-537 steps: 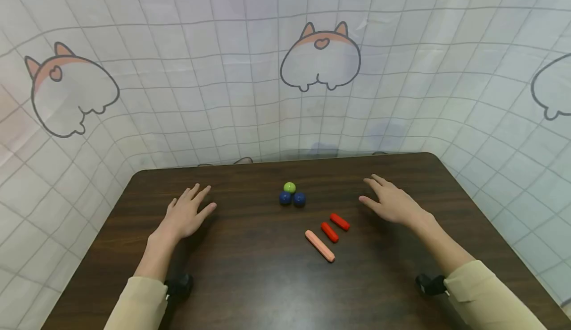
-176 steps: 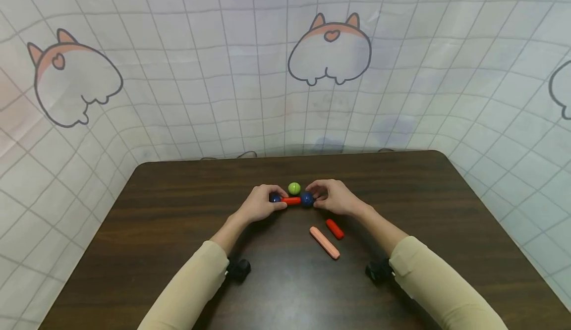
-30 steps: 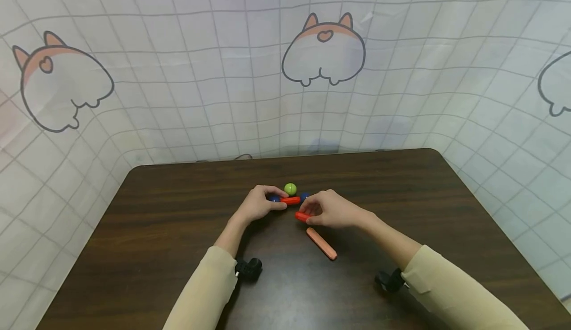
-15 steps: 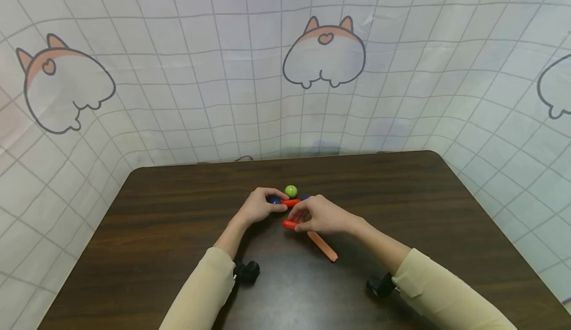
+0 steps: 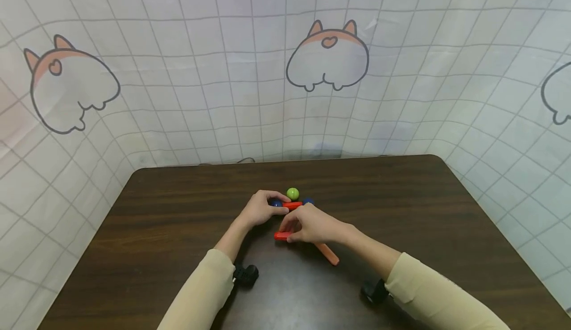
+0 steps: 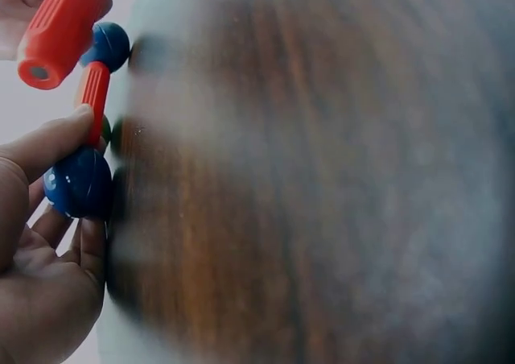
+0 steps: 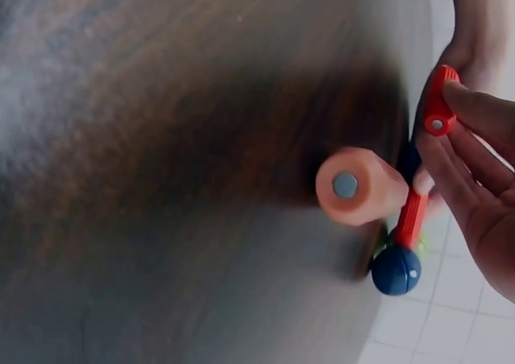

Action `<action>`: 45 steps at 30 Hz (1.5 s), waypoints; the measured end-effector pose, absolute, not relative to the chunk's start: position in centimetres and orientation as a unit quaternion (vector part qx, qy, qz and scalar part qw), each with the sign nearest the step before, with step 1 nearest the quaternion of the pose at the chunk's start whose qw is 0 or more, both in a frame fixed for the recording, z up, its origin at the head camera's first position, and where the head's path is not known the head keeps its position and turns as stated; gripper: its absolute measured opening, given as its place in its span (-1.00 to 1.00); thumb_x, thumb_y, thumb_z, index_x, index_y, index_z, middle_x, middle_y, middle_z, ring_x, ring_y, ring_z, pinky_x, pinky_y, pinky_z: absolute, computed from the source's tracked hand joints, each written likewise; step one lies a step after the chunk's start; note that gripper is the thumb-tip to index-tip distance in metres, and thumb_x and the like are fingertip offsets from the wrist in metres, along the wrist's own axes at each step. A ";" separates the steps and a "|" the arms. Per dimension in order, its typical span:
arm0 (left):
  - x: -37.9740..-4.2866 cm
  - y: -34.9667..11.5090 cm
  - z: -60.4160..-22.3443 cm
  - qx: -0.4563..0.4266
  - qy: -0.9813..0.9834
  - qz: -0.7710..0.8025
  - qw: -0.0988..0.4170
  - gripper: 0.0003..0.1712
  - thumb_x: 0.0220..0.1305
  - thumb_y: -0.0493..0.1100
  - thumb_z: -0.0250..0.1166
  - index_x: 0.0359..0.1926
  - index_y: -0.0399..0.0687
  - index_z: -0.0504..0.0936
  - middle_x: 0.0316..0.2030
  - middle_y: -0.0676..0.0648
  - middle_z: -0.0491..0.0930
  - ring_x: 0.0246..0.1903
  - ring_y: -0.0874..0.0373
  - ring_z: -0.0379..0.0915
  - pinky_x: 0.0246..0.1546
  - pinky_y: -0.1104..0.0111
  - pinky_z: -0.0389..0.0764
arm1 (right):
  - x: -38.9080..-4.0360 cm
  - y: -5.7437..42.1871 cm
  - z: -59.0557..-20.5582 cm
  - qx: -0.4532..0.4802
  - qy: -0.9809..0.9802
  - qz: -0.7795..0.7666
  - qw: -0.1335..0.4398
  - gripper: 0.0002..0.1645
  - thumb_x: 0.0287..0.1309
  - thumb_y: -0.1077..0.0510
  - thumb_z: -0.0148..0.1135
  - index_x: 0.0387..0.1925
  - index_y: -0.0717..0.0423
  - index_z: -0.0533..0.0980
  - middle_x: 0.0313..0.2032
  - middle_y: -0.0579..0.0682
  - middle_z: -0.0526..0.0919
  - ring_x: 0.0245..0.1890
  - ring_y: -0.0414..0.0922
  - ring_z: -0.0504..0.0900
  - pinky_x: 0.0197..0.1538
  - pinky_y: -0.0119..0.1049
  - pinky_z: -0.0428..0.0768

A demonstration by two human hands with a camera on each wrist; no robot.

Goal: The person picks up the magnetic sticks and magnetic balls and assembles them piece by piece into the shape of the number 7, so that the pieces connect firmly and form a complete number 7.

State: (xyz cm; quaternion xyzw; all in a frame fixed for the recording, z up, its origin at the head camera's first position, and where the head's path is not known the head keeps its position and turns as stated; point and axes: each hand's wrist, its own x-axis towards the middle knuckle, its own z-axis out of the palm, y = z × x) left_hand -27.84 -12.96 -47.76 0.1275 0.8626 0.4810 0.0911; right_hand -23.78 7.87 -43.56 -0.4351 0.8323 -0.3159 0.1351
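Observation:
On the dark wooden table point(image 5: 178, 231), my left hand point(image 5: 267, 208) pinches a blue ball point(image 5: 276, 202) point(image 6: 78, 183). A short red rod point(image 5: 292, 204) point(image 6: 92, 90) joins that ball to a second blue ball point(image 5: 308, 201) point(image 7: 396, 270). A green ball point(image 5: 292, 193) lies just behind them. My right hand point(image 5: 298, 228) pinches a loose red rod point(image 5: 282, 235) point(image 7: 438, 102) just in front of the joined piece, its free end pointing left. A longer pink rod point(image 5: 329, 254) point(image 7: 354, 187) lies on the table, partly hidden under my right wrist.
A white gridded cloth point(image 5: 223, 97) with cartoon prints hangs close behind the table and wraps round both sides. The table's rounded far corners point(image 5: 434, 159) lie near the cloth. Black wrist camera mounts point(image 5: 246, 274) sit under both sleeves.
My right hand has carried the loose red rod leftward and toward me, from beside the right blue ball to in front of the joined piece. The left hand stays on its ball.

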 end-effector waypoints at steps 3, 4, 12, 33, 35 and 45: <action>-27.8 -12.9 -47.8 0.128 0.862 0.482 0.094 -0.76 0.25 -0.12 0.52 -0.05 0.04 0.81 0.05 -0.05 0.67 0.06 -0.01 0.52 0.04 0.06 0.56 | -23.6 7.8 -43.7 -0.439 0.832 -0.309 0.138 -0.79 0.19 0.25 0.51 -0.12 0.10 0.72 -0.29 -0.18 0.75 -0.29 -0.36 0.67 -0.13 -0.39 0.64; -27.9 -12.9 -47.8 0.127 0.860 0.484 0.094 -0.76 0.25 -0.12 0.52 -0.05 0.04 0.81 0.05 -0.05 0.67 0.07 -0.01 0.52 0.04 0.06 0.55 | -23.5 7.7 -43.7 -0.441 0.832 -0.307 0.136 -0.79 0.18 0.24 0.51 -0.13 0.09 0.72 -0.29 -0.17 0.75 -0.29 -0.37 0.66 -0.13 -0.37 0.65; -27.9 -12.7 -47.8 0.124 0.860 0.486 0.095 -0.75 0.24 -0.12 0.53 -0.05 0.06 0.81 0.05 -0.05 0.67 0.07 -0.01 0.51 0.04 0.06 0.54 | -23.0 7.5 -44.0 -0.446 0.828 -0.307 0.143 -0.80 0.17 0.25 0.52 -0.15 0.10 0.73 -0.32 -0.18 0.75 -0.32 -0.40 0.65 -0.17 -0.46 0.61; -27.7 -12.6 -47.8 0.119 0.861 0.487 0.087 -0.77 0.22 -0.15 0.54 -0.08 0.04 0.82 0.01 -0.03 0.68 0.04 -0.02 0.52 0.10 0.02 0.49 | -22.3 6.7 -44.7 -0.459 0.826 -0.289 0.156 -0.80 0.15 0.25 0.54 -0.18 0.09 0.70 -0.35 -0.17 0.71 -0.35 -0.36 0.62 -0.19 -0.50 0.57; -27.6 -12.6 -47.9 0.119 0.861 0.488 0.086 -0.77 0.22 -0.15 0.54 -0.08 0.03 0.82 0.02 -0.03 0.68 0.05 -0.02 0.52 0.10 0.02 0.49 | -22.3 6.8 -44.9 -0.461 0.822 -0.294 0.155 -0.79 0.14 0.25 0.55 -0.19 0.09 0.70 -0.35 -0.15 0.71 -0.35 -0.35 0.62 -0.19 -0.50 0.58; -27.9 -12.5 -47.8 0.120 0.860 0.488 0.089 -0.77 0.21 -0.14 0.55 -0.09 0.04 0.82 0.02 -0.04 0.68 0.05 -0.02 0.52 0.08 0.03 0.51 | -22.6 7.5 -44.4 -0.466 0.807 -0.324 0.162 -0.78 0.18 0.20 0.53 -0.14 0.11 0.69 -0.33 -0.18 0.72 -0.32 -0.36 0.65 -0.17 -0.45 0.61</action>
